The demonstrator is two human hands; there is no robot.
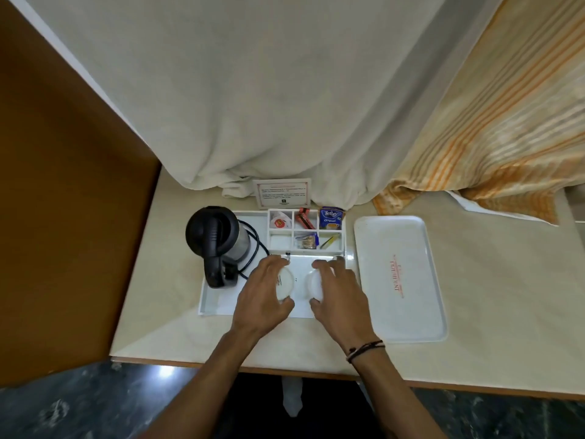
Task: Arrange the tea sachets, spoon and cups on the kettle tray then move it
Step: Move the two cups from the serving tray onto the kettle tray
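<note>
A white kettle tray (215, 304) lies on the cream counter. A black and steel kettle (218, 242) stands at its left end. Its back right part is split into compartments holding sachets: a Tetley tea sachet (330, 218), a red sachet (304, 218), a white one (279, 222) and a yellow stick (329, 241). A spoon (311, 256) lies in the narrow slot in front of them. My left hand (264, 296) grips a white cup (287, 283) from above on the tray. My right hand (340, 294) grips a second white cup (315, 285) beside it.
A larger white serving tray (399, 277) with red lettering lies to the right. A printed card (282, 191) stands behind the kettle tray against white and orange-striped curtains (493, 128). A brown wooden panel (63, 217) walls the left side. The kettle's black cord (254, 248) loops on the tray.
</note>
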